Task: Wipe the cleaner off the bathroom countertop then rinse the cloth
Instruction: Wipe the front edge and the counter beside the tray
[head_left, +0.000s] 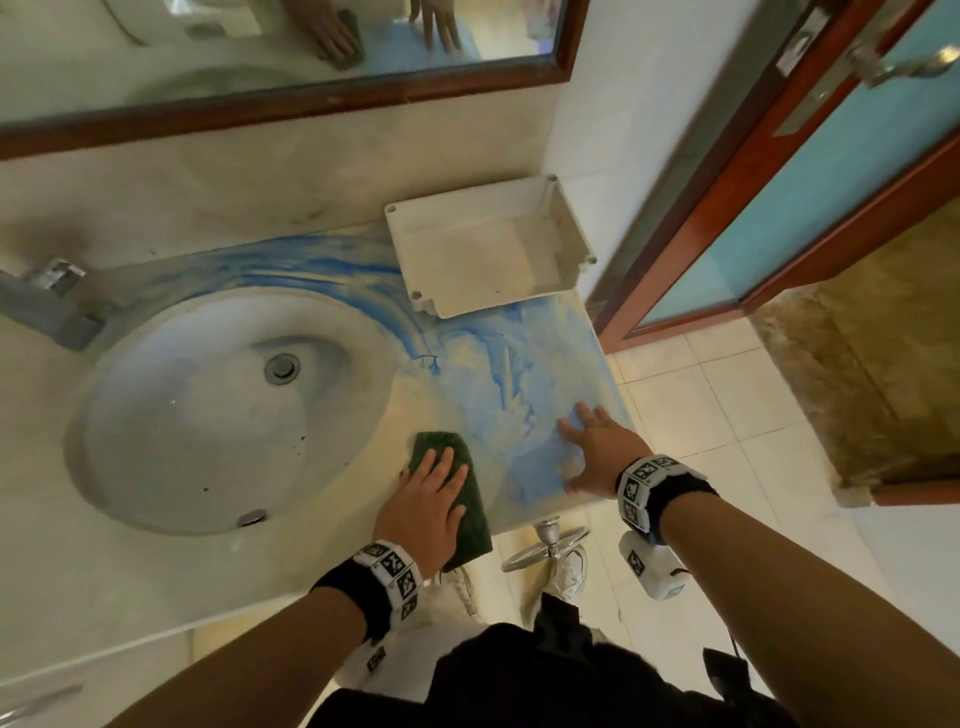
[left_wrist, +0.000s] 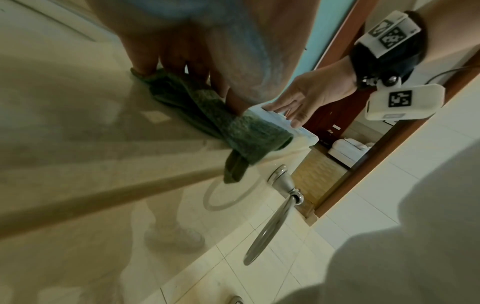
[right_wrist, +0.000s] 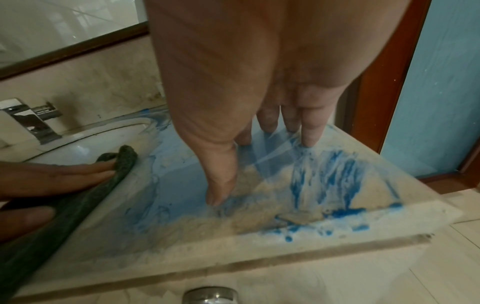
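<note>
No brand names or readable writing anywhere; only black-and-white square marker patterns on the wrist bands and on the small white camera unit under the right wrist.

Left hand laid flat on the green cloth, fingers straight and slightly spread, pressing it onto the surface just right of the sink. Cloth partly hidden beneath the palm; near end hanging over the front edge of the surface in the left wrist view. Right hand further right of the sink, fingers straight and apart, resting on the wet surface with fingertips in the blue cleaner. Nothing held in it.

Blue cleaner smeared in streaks from behind the sink round to the right corner of the surface, thickest blobs near the front edge. Pale cleared patch between the cloth and the sink.

White open plastic box behind and right of the sink, against the wall, nothing visible inside. Tap left of and behind the sink, blurred and cut by the frame edge. Mirror above the sink, only its lower part in view. Drain visible in the basin. Chrome ring under the surface, kind not clear. Left wrist view soft and blurred; left fingers mostly hidden there.
</note>
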